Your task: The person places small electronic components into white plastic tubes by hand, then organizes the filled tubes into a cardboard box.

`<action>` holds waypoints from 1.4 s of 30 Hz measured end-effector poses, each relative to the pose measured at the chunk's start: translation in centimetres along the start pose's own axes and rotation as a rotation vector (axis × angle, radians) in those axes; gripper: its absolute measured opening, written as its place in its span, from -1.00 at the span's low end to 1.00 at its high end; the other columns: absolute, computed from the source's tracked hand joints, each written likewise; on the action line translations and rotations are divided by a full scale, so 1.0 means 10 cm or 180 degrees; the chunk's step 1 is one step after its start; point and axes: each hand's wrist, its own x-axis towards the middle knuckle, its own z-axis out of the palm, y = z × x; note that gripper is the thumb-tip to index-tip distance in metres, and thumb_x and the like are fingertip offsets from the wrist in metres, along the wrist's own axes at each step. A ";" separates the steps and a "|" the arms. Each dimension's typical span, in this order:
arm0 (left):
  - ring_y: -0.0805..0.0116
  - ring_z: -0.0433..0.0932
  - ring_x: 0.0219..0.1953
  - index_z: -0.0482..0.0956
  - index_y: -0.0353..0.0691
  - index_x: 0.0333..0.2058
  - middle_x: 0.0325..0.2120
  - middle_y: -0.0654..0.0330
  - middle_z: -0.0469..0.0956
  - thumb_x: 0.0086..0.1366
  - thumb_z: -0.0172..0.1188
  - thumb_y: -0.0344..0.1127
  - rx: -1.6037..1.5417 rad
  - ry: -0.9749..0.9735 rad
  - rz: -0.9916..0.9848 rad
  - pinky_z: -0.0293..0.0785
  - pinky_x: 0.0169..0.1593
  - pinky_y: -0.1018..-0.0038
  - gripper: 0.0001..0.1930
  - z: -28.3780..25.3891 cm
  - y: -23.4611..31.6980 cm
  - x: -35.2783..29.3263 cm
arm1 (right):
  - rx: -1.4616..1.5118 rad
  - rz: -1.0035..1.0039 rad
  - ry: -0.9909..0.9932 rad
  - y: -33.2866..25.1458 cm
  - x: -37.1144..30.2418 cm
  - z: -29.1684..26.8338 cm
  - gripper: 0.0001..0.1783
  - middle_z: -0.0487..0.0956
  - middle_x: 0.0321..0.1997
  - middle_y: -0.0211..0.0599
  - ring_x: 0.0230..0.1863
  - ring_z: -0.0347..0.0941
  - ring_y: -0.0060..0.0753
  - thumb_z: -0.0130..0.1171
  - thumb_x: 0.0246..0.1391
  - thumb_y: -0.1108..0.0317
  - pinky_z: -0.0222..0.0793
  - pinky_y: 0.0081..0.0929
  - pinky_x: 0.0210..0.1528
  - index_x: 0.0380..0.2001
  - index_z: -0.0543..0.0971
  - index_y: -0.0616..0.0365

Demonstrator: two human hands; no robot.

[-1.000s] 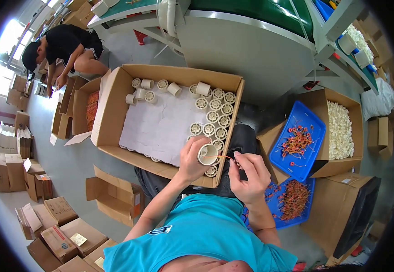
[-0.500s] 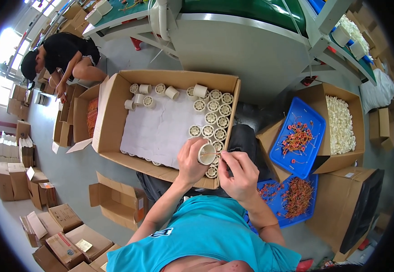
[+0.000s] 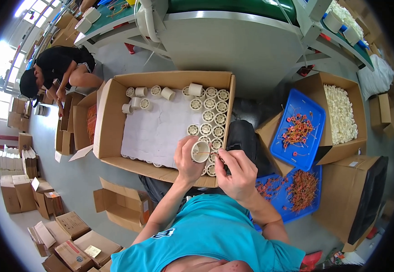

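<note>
My left hand (image 3: pixel 186 161) is wrapped round a cream plastic cup-shaped housing (image 3: pixel 201 156), its open mouth tilted up toward me. Just to the right, the fingers of my right hand (image 3: pixel 238 176) pinch a thin wire lead that runs to the mouth of the housing; a small dark red part shows at the fingertips. Both hands are over the front right of a large cardboard carton (image 3: pixel 169 78). Inside it, round housings with slotted ends (image 3: pixel 210 104) stand in rows along the right side. A few more lie or stand along the back left on a pale sheet (image 3: pixel 156 129).
A blue tray (image 3: pixel 277 152) of red-tipped wire leads leans across a carton of small white parts (image 3: pixel 340 113). Another blue tray (image 3: pixel 317 199) with more leads lies below. A co-worker (image 3: pixel 65 68) crouches at far left by open cartons. A grey machine (image 3: pixel 233 45) stands ahead.
My view has shifted slightly. The housing in my left hand has moved a little left and turned its mouth more toward me. My right hand stays beside it, still pinching the lead.
</note>
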 end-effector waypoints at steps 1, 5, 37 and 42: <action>0.04 0.57 -0.30 0.44 -0.31 -0.09 -0.26 -0.02 0.55 -0.07 0.54 -0.41 0.0019 0.0074 0.0050 0.52 -0.28 0.29 -0.44 0.00 0.00 0.00 | 0.0010 -0.0010 0.0022 0.01 0.00 0.01 -0.69 0.54 -0.45 -0.23 -0.51 0.51 -0.29 0.34 -0.22 0.66 0.46 -0.44 -0.48 -0.28 0.62 0.31; 0.03 0.57 -0.27 0.43 -0.32 -0.07 -0.25 -0.04 0.54 -0.08 0.55 -0.42 0.0123 0.0093 0.0074 0.53 -0.27 0.29 -0.40 0.00 0.04 0.02 | 0.0015 0.0013 0.0034 0.01 -0.02 0.01 -0.69 0.54 -0.46 -0.23 -0.52 0.51 -0.29 0.35 -0.22 0.66 0.46 -0.44 -0.49 -0.28 0.61 0.32; 0.27 0.54 -0.13 0.49 -0.19 -0.04 -0.16 0.26 0.60 -0.19 0.50 -0.23 0.0061 -0.1337 0.0267 0.28 0.03 0.24 -0.35 -0.06 0.14 0.14 | -0.0097 0.0357 0.0183 0.24 0.03 0.13 -0.73 0.57 -0.26 -0.19 -0.32 0.53 -0.24 0.46 -0.25 0.51 0.49 -0.38 -0.30 -0.40 0.63 0.30; 0.23 0.47 0.07 0.48 -0.18 -0.10 0.03 0.21 0.54 -0.18 0.47 -0.26 0.0354 -0.1250 0.0380 0.21 0.15 0.15 -0.41 -0.06 0.14 0.14 | 0.0201 0.0405 -0.0172 0.24 -0.05 0.11 -0.74 0.56 -0.20 -0.16 -0.33 0.53 -0.26 0.47 -0.29 0.51 0.49 -0.39 -0.29 -0.44 0.63 0.31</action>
